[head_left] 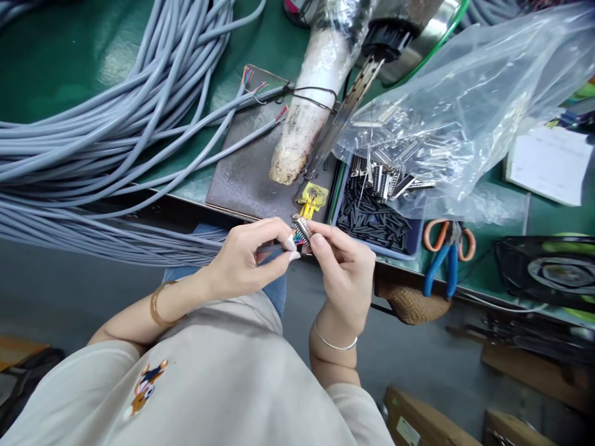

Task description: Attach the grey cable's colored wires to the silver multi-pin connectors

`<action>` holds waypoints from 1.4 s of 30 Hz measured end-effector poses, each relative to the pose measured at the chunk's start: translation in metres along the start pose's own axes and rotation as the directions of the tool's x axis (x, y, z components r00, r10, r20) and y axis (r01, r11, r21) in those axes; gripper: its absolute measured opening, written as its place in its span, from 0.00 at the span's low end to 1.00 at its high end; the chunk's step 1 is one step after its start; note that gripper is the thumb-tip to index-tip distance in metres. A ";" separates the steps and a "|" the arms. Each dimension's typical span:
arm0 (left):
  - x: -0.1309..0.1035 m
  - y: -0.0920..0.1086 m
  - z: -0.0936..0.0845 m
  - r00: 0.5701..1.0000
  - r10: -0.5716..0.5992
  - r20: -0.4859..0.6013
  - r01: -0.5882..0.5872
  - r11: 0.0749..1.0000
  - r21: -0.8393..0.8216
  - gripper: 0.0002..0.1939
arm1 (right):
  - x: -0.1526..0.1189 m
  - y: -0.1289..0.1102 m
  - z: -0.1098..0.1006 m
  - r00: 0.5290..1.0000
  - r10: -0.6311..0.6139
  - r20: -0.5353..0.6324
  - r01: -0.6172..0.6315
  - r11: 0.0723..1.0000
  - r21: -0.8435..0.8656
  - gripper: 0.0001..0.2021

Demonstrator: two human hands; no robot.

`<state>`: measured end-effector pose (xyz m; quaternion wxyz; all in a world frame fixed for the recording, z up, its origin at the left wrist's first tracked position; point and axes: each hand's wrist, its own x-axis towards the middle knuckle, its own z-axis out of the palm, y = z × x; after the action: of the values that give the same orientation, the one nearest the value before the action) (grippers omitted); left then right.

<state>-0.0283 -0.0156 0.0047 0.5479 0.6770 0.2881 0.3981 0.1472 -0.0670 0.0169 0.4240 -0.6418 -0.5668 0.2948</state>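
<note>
Between my two hands, at the table's front edge, is a small metal multi-pin connector [301,229] with thin coloured wires at its left side. My right hand [343,263] pinches the connector between thumb and forefinger. My left hand [255,255] has thumb and forefinger closed around the coloured wires [299,239], close against the connector; the fingertips are white, covered or coated. Just beyond the connector is a yellow clip-like piece [310,201] on a dark board [253,158]. The cable behind the wires is hidden by my left hand.
Bundles of grey cable [153,111] cover the left. A plastic-wrapped tube [302,118] and a perforated metal rod [344,118] point at the board. Right of it are a bin [413,244] of black sleeves and connectors, a plastic bag [493,105], pliers [444,248] and a fan [553,272].
</note>
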 end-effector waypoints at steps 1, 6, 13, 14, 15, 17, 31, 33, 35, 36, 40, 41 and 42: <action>0.000 0.000 0.001 0.999 -0.043 -0.002 0.043 0.997 -0.058 0.03 | 0.000 0.000 0.001 1.000 0.009 0.012 -0.009 1.000 0.021 0.13; 0.009 -0.004 0.003 0.955 -0.278 -0.105 0.235 0.922 -0.307 0.08 | 0.000 0.000 0.007 0.980 -0.074 -0.182 0.058 0.994 -0.091 0.10; 0.020 -0.011 -0.003 0.892 -0.443 -0.093 0.353 0.809 -0.470 0.10 | -0.003 0.004 0.010 0.821 -0.206 -0.532 0.229 0.973 -0.024 0.08; 0.022 -0.011 -0.003 0.887 -0.452 -0.095 0.358 0.803 -0.477 0.10 | -0.004 0.005 0.010 0.856 -0.194 -0.479 0.203 0.979 -0.032 0.08; 0.023 -0.011 -0.003 0.884 -0.457 -0.099 0.359 0.799 -0.483 0.10 | -0.004 0.007 0.011 0.887 -0.187 -0.422 0.182 0.982 -0.052 0.07; 0.026 -0.010 -0.003 0.881 -0.460 -0.109 0.357 0.798 -0.486 0.10 | -0.003 0.010 0.013 0.924 -0.222 -0.312 0.195 0.974 -0.114 0.05; 0.042 -0.007 -0.004 0.881 -0.435 -0.183 0.325 0.840 -0.434 0.12 | 0.017 0.011 0.015 0.945 -0.277 -0.175 0.260 0.959 -0.115 0.06; 0.044 -0.007 -0.003 0.886 -0.422 -0.193 0.304 0.841 -0.447 0.11 | 0.020 0.010 0.014 0.941 -0.292 -0.172 0.277 0.955 -0.106 0.06; 0.044 -0.006 -0.003 0.888 -0.413 -0.204 0.285 0.840 -0.462 0.11 | 0.022 0.008 0.014 0.939 -0.303 -0.163 0.293 0.952 -0.083 0.06; 0.044 -0.006 -0.003 0.887 -0.411 -0.208 0.278 0.838 -0.469 0.11 | 0.023 0.007 0.014 0.939 -0.306 -0.158 0.298 0.952 -0.073 0.06; 0.043 -0.004 -0.002 0.880 -0.421 -0.218 0.284 0.837 -0.468 0.11 | 0.024 0.003 0.012 0.945 -0.288 -0.153 0.283 0.958 -0.053 0.06; 0.043 -0.004 -0.002 0.880 -0.423 -0.218 0.288 0.838 -0.464 0.12 | 0.024 0.002 0.012 0.947 -0.284 -0.153 0.280 0.959 -0.046 0.05; 0.043 -0.003 -0.002 0.880 -0.423 -0.215 0.290 0.838 -0.462 0.12 | 0.024 0.001 0.011 0.947 -0.282 -0.153 0.280 0.959 -0.036 0.05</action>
<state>-0.0075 0.0219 0.0111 0.6924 0.4073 0.4007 0.4406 0.1424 -0.0413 0.0129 0.5004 -0.5788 -0.6194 0.1760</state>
